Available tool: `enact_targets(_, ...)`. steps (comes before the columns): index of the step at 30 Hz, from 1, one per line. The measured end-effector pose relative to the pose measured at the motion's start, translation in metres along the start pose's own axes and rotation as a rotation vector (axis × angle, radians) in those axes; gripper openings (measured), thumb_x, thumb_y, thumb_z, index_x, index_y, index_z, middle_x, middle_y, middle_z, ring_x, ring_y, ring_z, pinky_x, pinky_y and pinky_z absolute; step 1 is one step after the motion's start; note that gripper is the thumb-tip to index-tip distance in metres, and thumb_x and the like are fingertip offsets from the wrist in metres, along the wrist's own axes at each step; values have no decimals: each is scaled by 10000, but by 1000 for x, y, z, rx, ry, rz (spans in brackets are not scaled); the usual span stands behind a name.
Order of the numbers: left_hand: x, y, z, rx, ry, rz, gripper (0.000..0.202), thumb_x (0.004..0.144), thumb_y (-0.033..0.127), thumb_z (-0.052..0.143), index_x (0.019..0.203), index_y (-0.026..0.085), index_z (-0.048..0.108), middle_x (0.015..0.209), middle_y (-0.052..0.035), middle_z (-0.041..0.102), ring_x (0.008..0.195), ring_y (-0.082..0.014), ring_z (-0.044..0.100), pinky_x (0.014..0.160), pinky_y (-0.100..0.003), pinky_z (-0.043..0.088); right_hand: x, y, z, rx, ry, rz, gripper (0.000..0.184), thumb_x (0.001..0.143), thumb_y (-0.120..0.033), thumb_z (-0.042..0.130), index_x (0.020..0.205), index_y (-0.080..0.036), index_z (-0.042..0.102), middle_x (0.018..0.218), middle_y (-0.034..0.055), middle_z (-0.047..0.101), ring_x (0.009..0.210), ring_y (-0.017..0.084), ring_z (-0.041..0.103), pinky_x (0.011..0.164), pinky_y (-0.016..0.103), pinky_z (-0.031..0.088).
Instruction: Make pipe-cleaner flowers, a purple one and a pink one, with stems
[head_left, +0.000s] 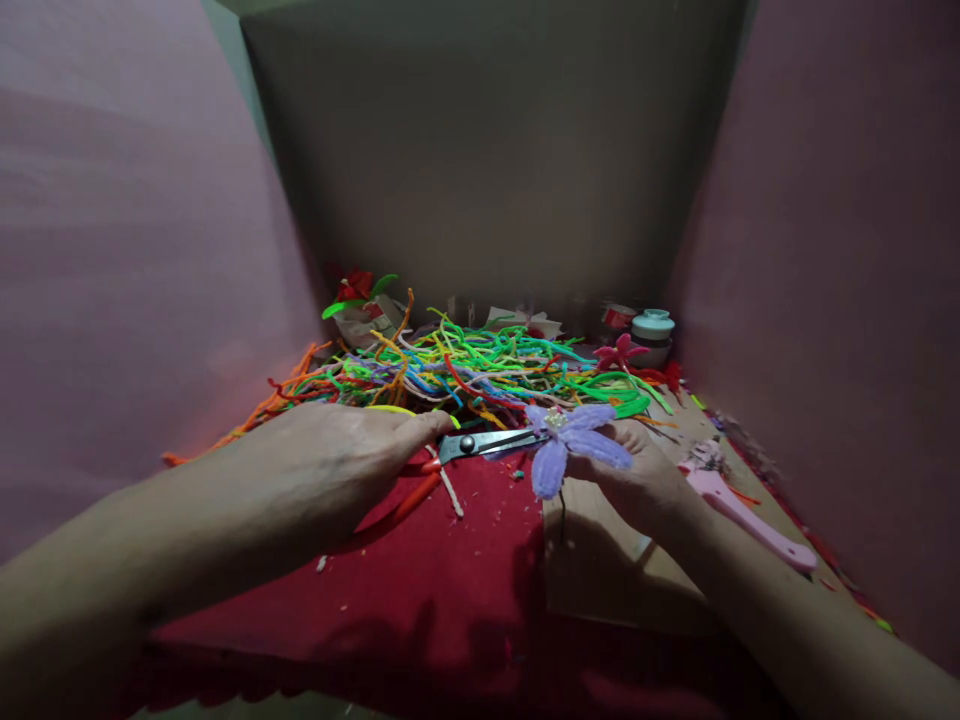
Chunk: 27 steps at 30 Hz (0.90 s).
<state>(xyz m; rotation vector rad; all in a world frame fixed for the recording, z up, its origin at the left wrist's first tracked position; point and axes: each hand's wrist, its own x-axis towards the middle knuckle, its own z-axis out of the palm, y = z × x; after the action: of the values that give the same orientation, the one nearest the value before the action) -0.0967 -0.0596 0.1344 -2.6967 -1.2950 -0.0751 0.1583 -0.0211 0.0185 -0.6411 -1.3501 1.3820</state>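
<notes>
My left hand (352, 450) is closed around a pair of scissors (480, 443) with red-orange handles. The narrow blades point right and reach the flower, their tips hidden behind or among its petals. A lilac fuzzy pipe-cleaner flower (587, 440) with a pale beaded centre is pinched in my right hand (637, 470), whose fingers are partly behind the petals. Beneath the bloom a thin dark stem (562, 513) hangs down. Close to my left thumb runs a yellow-green pipe cleaner (394, 409); I cannot tell whether that hand holds it.
A heap of colourful pipe cleaners (480, 360) spreads across the back of the red-covered table (450, 590). To the right lie a cardboard sheet (600, 570) and a pink-handled tool (750, 520). Behind are a pink flower (621, 352), a jar with a pale-blue lid (652, 325) and red flowers (354, 287).
</notes>
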Motion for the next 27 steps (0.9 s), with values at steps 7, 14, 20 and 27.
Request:
enact_targets(7,3,5,-10,81,-104,42,483,832,83,320,1228,199,571,1136,-58,678,838,-178,664,760,-304,525,-1,0,0,-6,9,24,136,594,-280,808,640,-190,719,642,-4,673,599,103,581,639,249,511)
enact_targets(14,1,0,-9,77,-86,71,478,875,64,328,1289,210,518,849,7,713,587,-98,595,699,-244,504,-1,1,-3,-8,-65,16,189,611,-364,791,625,-192,714,572,-21,625,564,82,545,602,217,496)
enact_targets(20,1,-5,-11,35,-58,131,462,883,92,333,1268,255,531,1022,-1,704,743,-120,650,687,-225,509,-2,0,-6,33,-142,63,168,610,-348,798,669,-203,737,584,-14,652,569,85,578,602,203,504)
enact_targets(27,-1,-11,-11,-14,-88,187,484,838,105,384,1285,252,503,1154,-12,662,936,-158,646,804,-271,508,-3,-4,-7,72,-213,59,168,619,-318,795,654,-169,727,571,-17,633,518,73,543,562,199,490)
